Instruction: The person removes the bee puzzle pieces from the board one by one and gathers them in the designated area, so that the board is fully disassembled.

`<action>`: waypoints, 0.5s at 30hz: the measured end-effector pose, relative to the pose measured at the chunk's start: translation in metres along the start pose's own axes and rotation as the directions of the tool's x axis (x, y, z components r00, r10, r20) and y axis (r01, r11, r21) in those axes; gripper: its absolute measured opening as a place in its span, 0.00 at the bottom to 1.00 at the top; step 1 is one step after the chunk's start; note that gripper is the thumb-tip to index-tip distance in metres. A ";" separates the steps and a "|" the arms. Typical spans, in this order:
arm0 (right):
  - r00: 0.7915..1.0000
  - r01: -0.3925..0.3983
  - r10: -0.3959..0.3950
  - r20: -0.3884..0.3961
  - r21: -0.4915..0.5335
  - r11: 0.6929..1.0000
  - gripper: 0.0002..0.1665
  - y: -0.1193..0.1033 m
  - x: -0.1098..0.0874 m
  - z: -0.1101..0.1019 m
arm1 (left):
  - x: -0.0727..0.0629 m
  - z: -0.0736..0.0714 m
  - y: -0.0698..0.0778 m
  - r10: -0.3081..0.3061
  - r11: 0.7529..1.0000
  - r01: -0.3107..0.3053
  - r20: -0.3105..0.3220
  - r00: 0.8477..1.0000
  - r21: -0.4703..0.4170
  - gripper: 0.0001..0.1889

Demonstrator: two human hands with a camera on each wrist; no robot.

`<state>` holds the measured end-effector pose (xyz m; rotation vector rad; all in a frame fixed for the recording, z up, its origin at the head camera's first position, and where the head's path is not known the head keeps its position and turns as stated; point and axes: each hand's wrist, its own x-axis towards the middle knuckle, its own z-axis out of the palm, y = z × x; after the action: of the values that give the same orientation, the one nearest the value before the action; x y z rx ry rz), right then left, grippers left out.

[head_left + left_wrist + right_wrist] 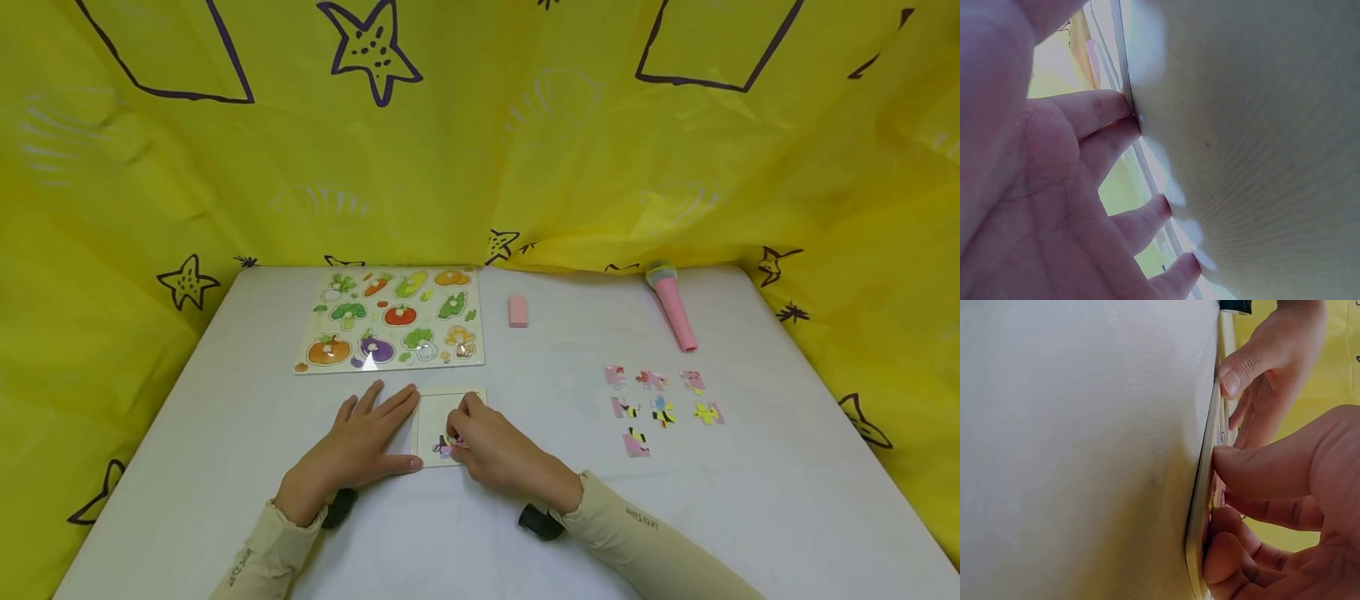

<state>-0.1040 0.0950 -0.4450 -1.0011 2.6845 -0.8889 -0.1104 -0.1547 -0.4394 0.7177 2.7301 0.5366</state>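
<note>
A small, shallow puzzle tray lies on the table in front of the person. The left hand rests beside it, fingers spread, with thumb and index fingertip at its left edge; the left wrist view shows these fingers extended down to the table. Over the tray's lower right part, the right hand has its thumb and fingers curled together, pinching a small jigsaw piece that they mostly hide. Another jigsaw piece, pink and purple, shows inside the tray just left of the right thumb.
Several loose jigsaw pieces lie in rows on the right. A vegetable peg puzzle board lies behind the tray. Farther back are a pink eraser-like block and a pink toy microphone. Yellow cloth hangs around the table.
</note>
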 end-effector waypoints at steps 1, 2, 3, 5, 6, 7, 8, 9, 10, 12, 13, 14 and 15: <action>1.000 0.005 -0.005 -0.005 0.003 1.000 0.08 0.001 0.000 0.000 | 0.000 0.000 -0.001 0.000 1.000 0.000 -0.002 1.000 0.001 0.49; 1.000 0.012 -0.012 -0.011 0.008 1.000 0.08 0.001 0.000 0.000 | 0.001 0.000 -0.001 0.001 1.000 -0.001 -0.004 1.000 0.000 0.49; 1.000 0.019 -0.019 -0.016 0.014 1.000 0.08 0.002 0.000 0.001 | 0.001 0.000 -0.001 0.003 1.000 -0.003 -0.006 1.000 -0.002 0.49; 0.999 0.034 -0.033 -0.023 0.030 0.999 0.09 0.003 0.000 0.001 | 0.001 0.001 -0.002 0.004 1.000 -0.004 -0.009 1.000 -0.008 0.49; 0.999 0.042 -0.041 -0.025 0.040 0.998 0.09 0.004 0.000 0.002 | 0.001 0.002 -0.002 0.002 1.000 -0.002 -0.009 1.000 -0.011 0.49; 0.999 0.048 -0.046 -0.025 0.049 0.998 0.10 0.004 0.000 0.002 | 0.002 0.002 -0.002 0.001 1.000 -0.001 -0.008 1.000 -0.012 0.49; 0.998 0.054 -0.052 -0.026 0.052 0.997 0.10 0.005 0.000 0.002 | 0.002 0.002 -0.002 -0.001 1.000 0.001 -0.006 1.000 -0.015 0.49; 0.998 0.060 -0.059 -0.026 0.053 0.997 0.11 0.005 0.000 0.003 | 0.002 0.003 -0.002 -0.002 1.000 0.002 -0.004 1.000 -0.016 0.49; 0.998 0.064 -0.062 -0.024 0.052 0.997 0.11 0.005 0.000 0.003 | 0.002 0.003 -0.002 -0.006 1.000 0.006 -0.001 1.000 -0.020 0.49; 0.997 0.072 -0.071 -0.029 0.045 0.996 0.11 0.004 -0.001 0.002 | 0.002 0.002 -0.001 -0.012 1.000 0.012 0.003 1.000 -0.021 0.49; 0.997 0.073 -0.071 -0.032 0.048 0.996 0.11 0.004 -0.001 0.002 | 0.001 0.002 -0.001 -0.012 1.000 0.012 0.003 1.000 -0.021 0.49; 0.997 0.073 -0.071 -0.035 0.052 0.996 0.11 0.003 -0.002 0.002 | 0.001 0.002 -0.001 -0.012 1.000 0.012 0.004 1.000 -0.021 0.49; 0.997 0.072 -0.070 -0.037 0.060 0.996 0.11 0.003 -0.002 0.002 | 0.000 0.002 -0.001 -0.011 1.000 0.011 0.004 1.000 -0.018 0.49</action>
<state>-0.1034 0.0975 -0.4484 -1.0832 2.6474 -1.0051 -0.1099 -0.1546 -0.4418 0.6980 2.7200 0.5561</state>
